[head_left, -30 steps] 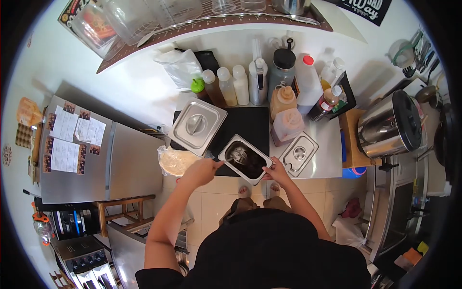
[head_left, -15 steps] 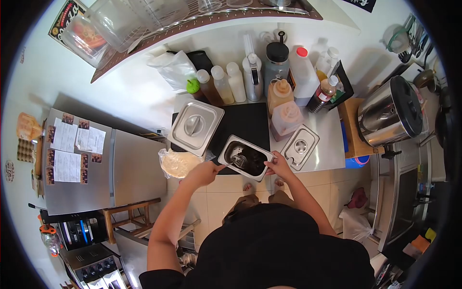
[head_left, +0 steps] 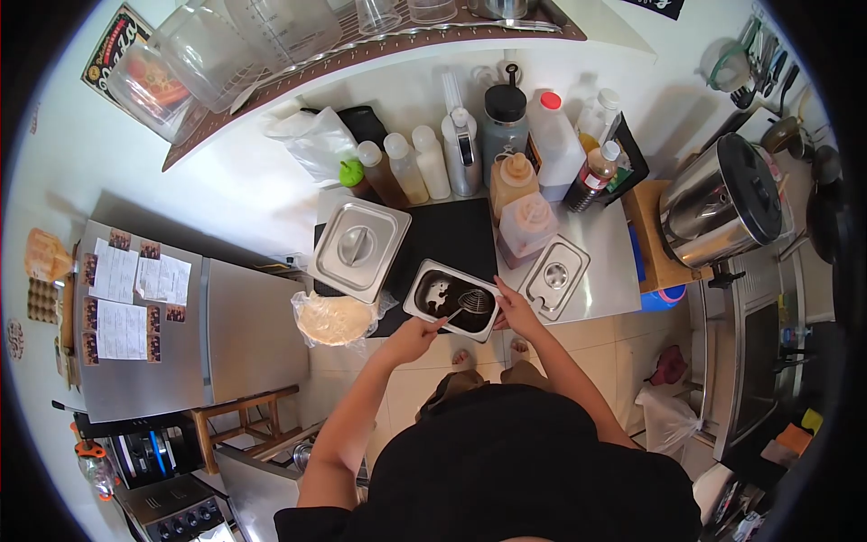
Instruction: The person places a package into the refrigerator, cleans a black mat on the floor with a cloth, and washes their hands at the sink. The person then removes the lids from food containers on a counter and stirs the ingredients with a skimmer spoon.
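My left hand (head_left: pixel 414 340) is closed around the handle of a wire whisk (head_left: pixel 474 302). The whisk's wires dip into dark liquid in a small rectangular steel pan (head_left: pixel 418 287), toward its right side. Patches of bare metal or foam show at the pan's left. My right hand (head_left: pixel 516 309) grips the pan's right end by the rim. Beneath the pan is a black mat (head_left: pixel 449 226) at the counter's front edge. A larger steel lid (head_left: pixel 357 244) lies left of the pan, and a smaller notched lid (head_left: pixel 555 276) lies to its right.
A plastic-wrapped pale round item (head_left: pixel 332 319) sits at the front left. Squeeze bottles (head_left: pixel 526 226), a red-capped jug (head_left: pixel 556 140) and a flask (head_left: pixel 505 122) line the back. A shelf (head_left: pixel 433 34) overhangs the counter. A steel dispenser (head_left: pixel 713 203) stands right.
The whisk has moved from the pan's left side to its right, and my left hand has shifted right and slightly nearer my body. My right hand stays on the rim. The camera view shifted slightly.
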{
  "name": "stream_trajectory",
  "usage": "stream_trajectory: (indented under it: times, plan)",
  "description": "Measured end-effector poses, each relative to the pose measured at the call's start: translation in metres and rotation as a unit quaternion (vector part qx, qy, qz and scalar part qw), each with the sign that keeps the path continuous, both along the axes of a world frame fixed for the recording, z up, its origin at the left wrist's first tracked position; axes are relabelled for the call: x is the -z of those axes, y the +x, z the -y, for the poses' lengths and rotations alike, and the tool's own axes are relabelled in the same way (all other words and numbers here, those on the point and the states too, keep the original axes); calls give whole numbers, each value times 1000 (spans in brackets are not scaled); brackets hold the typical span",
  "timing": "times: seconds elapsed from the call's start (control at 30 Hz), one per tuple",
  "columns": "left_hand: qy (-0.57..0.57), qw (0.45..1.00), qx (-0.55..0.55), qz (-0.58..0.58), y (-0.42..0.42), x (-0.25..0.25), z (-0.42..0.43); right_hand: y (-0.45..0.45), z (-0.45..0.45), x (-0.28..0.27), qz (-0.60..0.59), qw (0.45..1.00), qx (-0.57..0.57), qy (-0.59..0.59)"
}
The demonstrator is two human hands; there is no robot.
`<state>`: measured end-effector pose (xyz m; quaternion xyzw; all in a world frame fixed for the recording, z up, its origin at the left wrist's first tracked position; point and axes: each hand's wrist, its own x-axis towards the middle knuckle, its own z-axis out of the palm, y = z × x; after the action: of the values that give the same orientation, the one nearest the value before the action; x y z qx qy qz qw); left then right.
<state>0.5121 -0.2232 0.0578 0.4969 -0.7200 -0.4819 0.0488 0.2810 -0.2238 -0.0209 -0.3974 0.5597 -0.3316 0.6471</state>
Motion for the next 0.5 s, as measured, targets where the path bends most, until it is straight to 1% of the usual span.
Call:
stream_trajectory:
  times: [0.07, 0.1, 0.13, 0.2, 0.27, 0.37, 0.43, 0.5]
  plan:
    - [-88, 994, 22, 68, -5, 1, -4, 1, -4, 5, 15, 999, 32, -10]
    - [-87, 994, 19, 68, -9, 0, -6, 2, -5, 7, 24, 999, 46, -15]
    - [-107, 987, 19, 114, -15, -2, -8, 2, -4, 7, 24, 999, 45, -15]
    - [-146, 967, 18, 208, -21, -8, -10, -1, 1, 6, -16, 998, 56, -15]
    - [-146, 968, 13, 205, -16, -27, -9, -3, 2, 5, -33, 998, 59, -15]
    - [-150, 968, 10, 200, -8, -54, -6, -2, 2, 0, -63, 996, 55, -45]
    - [-148, 973, -12, 179, -5, -64, -10, -1, 1, -6, -70, 995, 53, -48]
    - [-148, 974, -24, 168, -2, -60, -15, 0, 2, -10, -88, 993, 49, -58]
